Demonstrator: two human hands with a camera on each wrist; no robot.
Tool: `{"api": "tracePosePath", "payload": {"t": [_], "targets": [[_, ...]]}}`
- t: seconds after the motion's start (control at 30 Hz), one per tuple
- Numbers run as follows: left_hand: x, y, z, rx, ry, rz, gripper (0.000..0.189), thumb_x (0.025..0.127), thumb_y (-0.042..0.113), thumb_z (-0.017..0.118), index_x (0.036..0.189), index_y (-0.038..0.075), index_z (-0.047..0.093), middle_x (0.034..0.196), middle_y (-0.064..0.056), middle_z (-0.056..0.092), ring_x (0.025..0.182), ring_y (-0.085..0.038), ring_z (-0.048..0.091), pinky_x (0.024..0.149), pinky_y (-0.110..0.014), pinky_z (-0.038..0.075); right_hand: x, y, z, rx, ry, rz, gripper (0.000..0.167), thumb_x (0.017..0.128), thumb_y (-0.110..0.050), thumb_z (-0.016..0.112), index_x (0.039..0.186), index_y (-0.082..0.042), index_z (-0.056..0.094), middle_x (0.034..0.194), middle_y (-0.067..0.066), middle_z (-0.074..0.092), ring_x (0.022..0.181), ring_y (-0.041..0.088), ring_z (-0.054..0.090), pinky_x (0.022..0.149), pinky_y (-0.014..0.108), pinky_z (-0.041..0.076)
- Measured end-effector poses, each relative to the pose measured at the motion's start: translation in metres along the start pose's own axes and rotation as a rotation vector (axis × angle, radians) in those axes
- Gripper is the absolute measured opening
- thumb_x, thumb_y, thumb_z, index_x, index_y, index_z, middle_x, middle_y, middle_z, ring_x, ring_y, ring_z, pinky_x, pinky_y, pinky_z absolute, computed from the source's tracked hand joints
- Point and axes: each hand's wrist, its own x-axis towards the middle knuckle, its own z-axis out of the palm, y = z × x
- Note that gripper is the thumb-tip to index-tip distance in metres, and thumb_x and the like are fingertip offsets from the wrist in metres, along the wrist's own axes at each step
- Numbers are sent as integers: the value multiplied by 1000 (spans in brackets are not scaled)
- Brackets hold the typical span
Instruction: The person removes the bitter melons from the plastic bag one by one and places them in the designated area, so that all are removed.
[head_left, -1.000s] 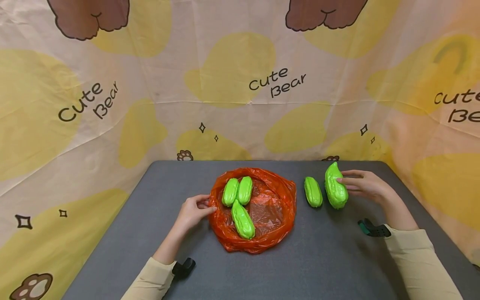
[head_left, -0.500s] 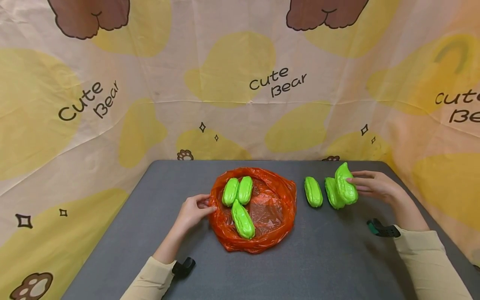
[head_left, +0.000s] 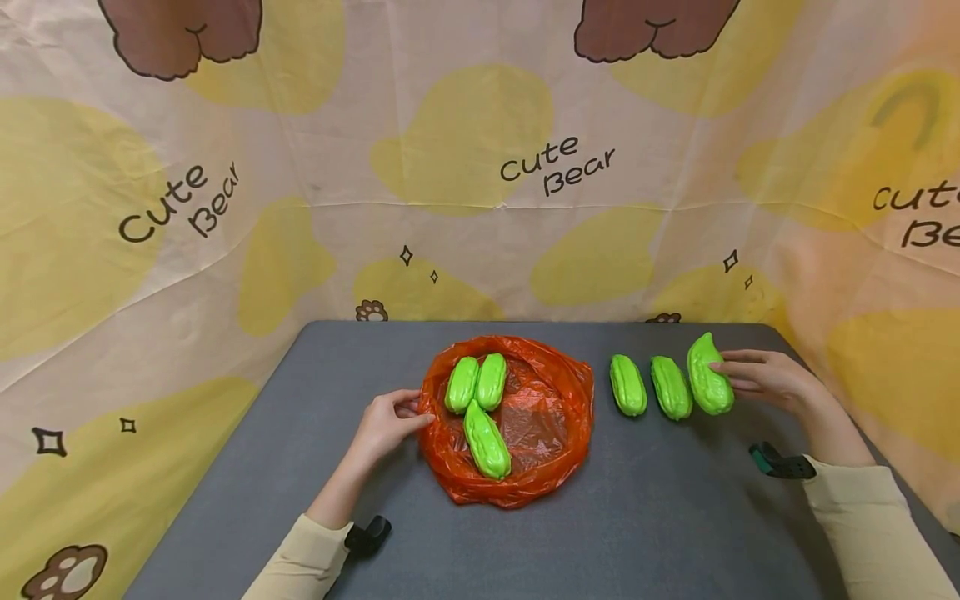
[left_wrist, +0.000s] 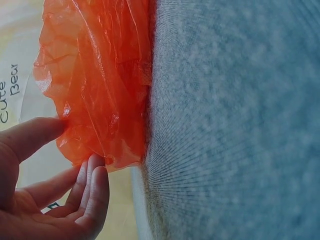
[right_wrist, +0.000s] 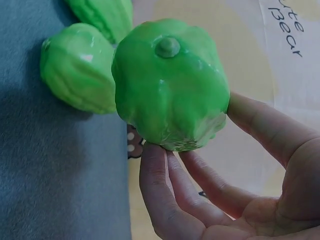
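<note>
My left hand [head_left: 384, 427] pinches the left rim of a red plastic bag [head_left: 573, 429], which is spread open in a round on the table. In the left wrist view, thumb and fingertips [left_wrist: 98, 175] meet the thin crinkled bag. Three glossy green bitter melons [head_left: 487, 440] lie inside the bag. At the right, my right hand [head_left: 768, 379] holds another bitter melon [head_left: 709, 375] between thumb and fingers, its pointed end up. The right wrist view shows the held melon's [right_wrist: 167, 90] stem end, with fingertips against its side.
Two more bitter melons, one nearer the bag [head_left: 627, 385] and one beside the held one [head_left: 671, 387], lie on the grey table [head_left: 570, 542]. A cloth printed with bears and lettering [head_left: 465, 142] hangs behind and on both sides.
My right hand has moved right with its bitter melon, uncovering the bitter melon that was hidden behind it. The left hand and the bag have stayed in place.
</note>
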Motion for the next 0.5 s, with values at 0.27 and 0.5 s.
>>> {"api": "tracePosePath", "payload": {"t": [0.27, 0.5], "targets": [[-1, 0, 0, -6, 0, -1, 47, 78, 19, 78, 117, -2, 64, 95, -13, 69, 82, -19, 66, 67, -25, 52, 1, 11, -9, -14, -4, 30, 79, 96, -38, 52, 146, 13, 15, 133, 8, 45, 89, -8, 57, 92, 35, 51], [-1, 0, 1, -2, 4, 2, 47, 77, 20, 78, 117, -2, 64, 95, -13, 68, 82, -20, 66, 67, -26, 52, 2, 20, -14, 8, -4, 56, 81, 96, -39, 51, 147, 11, 13, 130, 4, 46, 87, -10, 56, 90, 32, 51]]}}
